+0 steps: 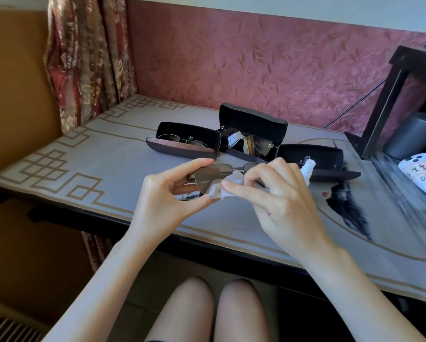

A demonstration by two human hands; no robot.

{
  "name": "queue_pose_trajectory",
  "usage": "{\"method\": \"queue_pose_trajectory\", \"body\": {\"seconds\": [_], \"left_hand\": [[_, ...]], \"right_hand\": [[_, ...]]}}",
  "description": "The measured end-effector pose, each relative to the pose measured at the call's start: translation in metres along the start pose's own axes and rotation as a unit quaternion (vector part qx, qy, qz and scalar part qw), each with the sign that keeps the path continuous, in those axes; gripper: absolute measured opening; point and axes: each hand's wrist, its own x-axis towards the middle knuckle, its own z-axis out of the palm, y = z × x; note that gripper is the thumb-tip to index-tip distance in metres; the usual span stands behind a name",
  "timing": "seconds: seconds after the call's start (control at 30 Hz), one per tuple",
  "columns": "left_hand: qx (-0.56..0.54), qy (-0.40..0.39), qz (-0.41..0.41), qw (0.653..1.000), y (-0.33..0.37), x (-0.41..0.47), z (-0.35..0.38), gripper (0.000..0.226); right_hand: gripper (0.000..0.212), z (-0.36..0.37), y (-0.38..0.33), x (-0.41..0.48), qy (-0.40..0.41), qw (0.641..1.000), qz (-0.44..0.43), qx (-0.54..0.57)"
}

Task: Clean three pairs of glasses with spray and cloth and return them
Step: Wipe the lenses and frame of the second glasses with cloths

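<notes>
Grey patterned tablecloth | pink wallpaper | left grip pinches glasses | right grip pinches cloth

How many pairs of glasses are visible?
3: one pair in the left hand and right hand, a second in the left case, a third in the middle case. The right case is partly hidden.

The back wall is dark pink with a leaf pattern; a red flowery curtain hangs in the left corner; a plain orange-brown panel stands beside it; the table has a grey cover with gold lines; a dark shelf stands at the right; the light is soft.
</notes>
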Motion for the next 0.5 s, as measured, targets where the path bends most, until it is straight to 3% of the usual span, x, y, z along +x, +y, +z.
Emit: {"method": "queue_pose_trajectory", "body": {"seconds": [0.23,0.5], "left_hand": [[0.0,-0.006,0.0,1.0,0.001,-0.002,0.002,0.057],[0.022,0.004,0.036,0.999,0.004,-0.003,0.001,0.054]], "right_hand": [[0.033,-0.011,-0.004,0.004,0.076,0.995,0.049,0.029],[0.033,0.002,-0.016,0.014,0.016,0.999,-0.006,0.036]]}}
